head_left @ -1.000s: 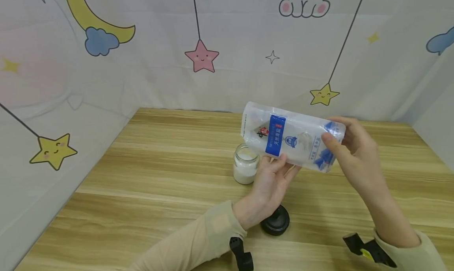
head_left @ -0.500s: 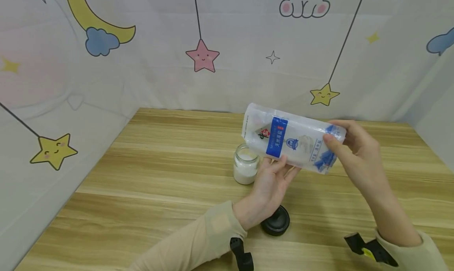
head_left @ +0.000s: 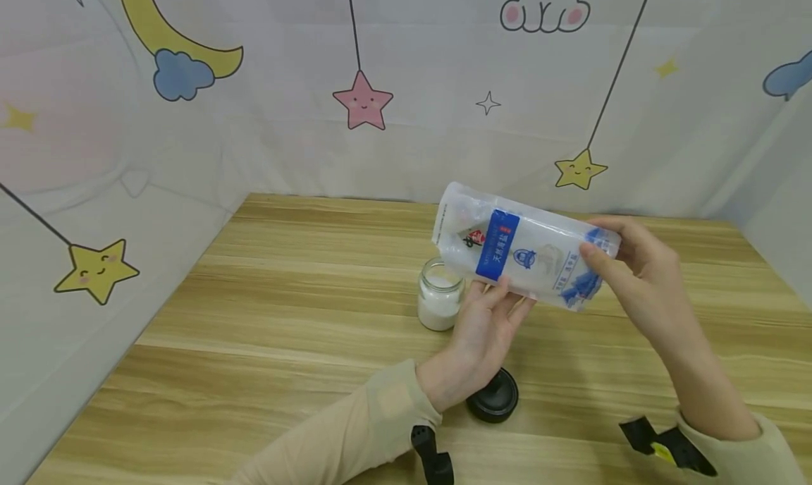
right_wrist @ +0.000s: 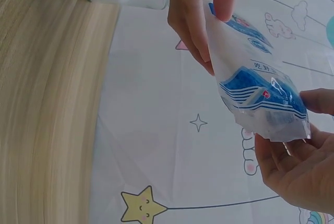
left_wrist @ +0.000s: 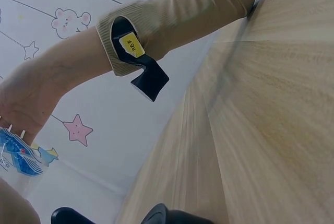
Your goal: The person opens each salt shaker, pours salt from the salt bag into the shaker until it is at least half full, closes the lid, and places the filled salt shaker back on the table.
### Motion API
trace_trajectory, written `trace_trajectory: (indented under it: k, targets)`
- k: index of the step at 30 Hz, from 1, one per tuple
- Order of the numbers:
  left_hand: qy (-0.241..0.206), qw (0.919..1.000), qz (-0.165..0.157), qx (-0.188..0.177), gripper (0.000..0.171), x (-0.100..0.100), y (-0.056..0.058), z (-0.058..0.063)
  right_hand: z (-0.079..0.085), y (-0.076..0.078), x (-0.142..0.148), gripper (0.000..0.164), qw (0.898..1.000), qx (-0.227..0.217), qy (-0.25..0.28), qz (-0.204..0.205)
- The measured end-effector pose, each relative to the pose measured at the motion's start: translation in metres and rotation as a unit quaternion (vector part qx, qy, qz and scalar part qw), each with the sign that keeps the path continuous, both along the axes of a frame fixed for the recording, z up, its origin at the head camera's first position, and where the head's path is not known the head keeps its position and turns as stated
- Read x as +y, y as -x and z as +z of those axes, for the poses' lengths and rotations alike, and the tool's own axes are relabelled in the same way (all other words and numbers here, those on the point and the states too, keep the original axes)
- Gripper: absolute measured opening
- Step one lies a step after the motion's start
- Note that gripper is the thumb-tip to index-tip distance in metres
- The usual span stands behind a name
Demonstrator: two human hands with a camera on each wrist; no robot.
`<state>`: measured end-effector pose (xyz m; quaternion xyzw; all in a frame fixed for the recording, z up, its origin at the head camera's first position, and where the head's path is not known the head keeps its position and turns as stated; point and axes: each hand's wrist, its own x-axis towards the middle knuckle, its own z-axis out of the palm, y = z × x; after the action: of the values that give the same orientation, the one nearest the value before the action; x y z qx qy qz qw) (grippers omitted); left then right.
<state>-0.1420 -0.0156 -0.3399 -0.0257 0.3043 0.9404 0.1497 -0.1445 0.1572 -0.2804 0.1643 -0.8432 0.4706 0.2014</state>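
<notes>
A white and blue bag of sea salt [head_left: 536, 259] is held tilted above the table, its left end over the mouth of a glass jar [head_left: 438, 310]. White salt fills the lower part of that jar. My right hand [head_left: 650, 280] grips the bag's printed bottom end, thumb on the front and fingers behind. From underneath, my left hand [head_left: 474, 337] holds the lower edge near the middle, its thumb on the front face. In the right wrist view both hands have the bag [right_wrist: 266, 91] between thumb and fingers. A round black lid [head_left: 493, 399] lies beside my left wrist.
The wood-grain table [head_left: 285, 295] stretches out on both sides of the jar. Behind it hangs a white cloth [head_left: 419, 161] printed with stars, a moon and clouds. Black camera mounts [head_left: 433, 457] are strapped at both sleeves.
The bag has shifted very slightly to the right with my right hand. My left hand, the jar and the lid keep nearly the same places.
</notes>
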Motion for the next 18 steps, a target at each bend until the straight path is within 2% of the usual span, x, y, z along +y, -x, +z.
trace_trajectory:
  k: [18]
  targets:
    - [-0.012,0.9996,0.025,-0.001,0.036,0.002,0.002,-0.003,0.001,0.004,0.014,0.030,0.997,-0.033,-0.072,0.018]
